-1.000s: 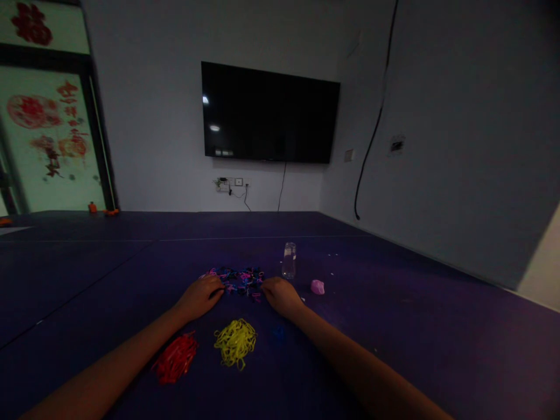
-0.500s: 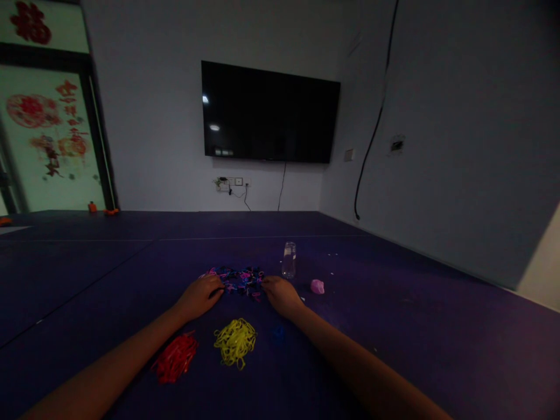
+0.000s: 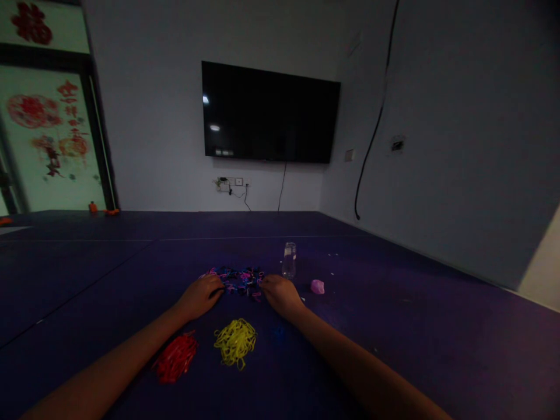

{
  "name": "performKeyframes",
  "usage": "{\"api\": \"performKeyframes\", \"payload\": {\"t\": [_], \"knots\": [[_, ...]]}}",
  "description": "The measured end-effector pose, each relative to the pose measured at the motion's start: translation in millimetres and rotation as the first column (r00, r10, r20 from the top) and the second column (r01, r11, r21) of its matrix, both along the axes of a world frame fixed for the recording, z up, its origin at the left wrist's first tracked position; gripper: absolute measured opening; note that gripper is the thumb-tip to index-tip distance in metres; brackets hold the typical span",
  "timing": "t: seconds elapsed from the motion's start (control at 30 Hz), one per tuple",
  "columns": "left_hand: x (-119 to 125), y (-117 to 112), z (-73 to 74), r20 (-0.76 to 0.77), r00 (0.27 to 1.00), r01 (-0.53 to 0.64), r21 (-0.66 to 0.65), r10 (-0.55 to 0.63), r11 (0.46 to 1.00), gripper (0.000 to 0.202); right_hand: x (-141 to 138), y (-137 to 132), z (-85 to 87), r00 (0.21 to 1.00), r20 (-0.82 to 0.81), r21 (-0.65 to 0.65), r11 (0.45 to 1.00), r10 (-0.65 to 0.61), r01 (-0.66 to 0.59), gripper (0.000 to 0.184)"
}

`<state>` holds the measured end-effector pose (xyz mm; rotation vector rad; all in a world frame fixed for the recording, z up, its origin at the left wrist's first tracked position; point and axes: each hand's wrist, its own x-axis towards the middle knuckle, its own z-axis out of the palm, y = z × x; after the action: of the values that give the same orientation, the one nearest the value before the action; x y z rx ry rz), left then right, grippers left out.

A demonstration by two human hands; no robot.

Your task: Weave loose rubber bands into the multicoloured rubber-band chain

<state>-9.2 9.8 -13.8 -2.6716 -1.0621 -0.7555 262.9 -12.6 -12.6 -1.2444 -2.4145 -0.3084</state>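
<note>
A loose pile of pink, blue and black rubber bands (image 3: 238,280) lies on the dark purple surface between my hands. My left hand (image 3: 202,296) rests at the pile's left edge, fingers bent over the bands, with a gap between thumb and fingers. At the right edge, my right hand (image 3: 280,293) has its fingertips pinched together against the bands; what sits between them is too small to make out. Closer to me are a heap of yellow rubber bands (image 3: 236,343) and, beside my left forearm, a heap of red rubber bands (image 3: 176,357).
A clear plastic bottle (image 3: 289,260) stands just beyond my right hand. To its right sits a crumpled pink lump (image 3: 317,286). A faint blue cluster (image 3: 279,332) lies by my right forearm. A television (image 3: 271,114) hangs on the far wall.
My right hand has shifted very slightly left at the edge of the mixed pile. My left hand and the heaps look unmoved.
</note>
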Motion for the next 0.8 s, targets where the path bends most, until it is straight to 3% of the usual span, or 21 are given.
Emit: {"api": "performKeyframes", "payload": {"t": [0.2,0.5,0.67,0.8], "knots": [[-0.2,-0.1,0.2,0.016,1.000,0.002,-0.003,-0.002,1.000,0.019,0.0,-3.0,1.0,0.998,0.027,0.037,0.998,0.049,-0.050,0.021],[0.5,-1.2,2.0,0.009,1.000,0.008,-0.015,-0.008,1.000,0.019,1.1,0.6,-4.9,0.992,-0.099,0.052,0.996,0.072,-0.067,0.015],[0.4,-1.9,3.5,0.003,1.000,0.021,-0.025,-0.021,0.999,0.018,2.7,3.3,-10.7,0.968,-0.205,0.062,0.989,0.146,-0.136,0.018],[0.7,-3.2,4.8,0.000,1.000,0.019,-0.025,-0.019,1.000,0.018,2.5,6.1,-12.3,0.898,-0.405,0.034,0.984,0.173,-0.175,0.020]]}}
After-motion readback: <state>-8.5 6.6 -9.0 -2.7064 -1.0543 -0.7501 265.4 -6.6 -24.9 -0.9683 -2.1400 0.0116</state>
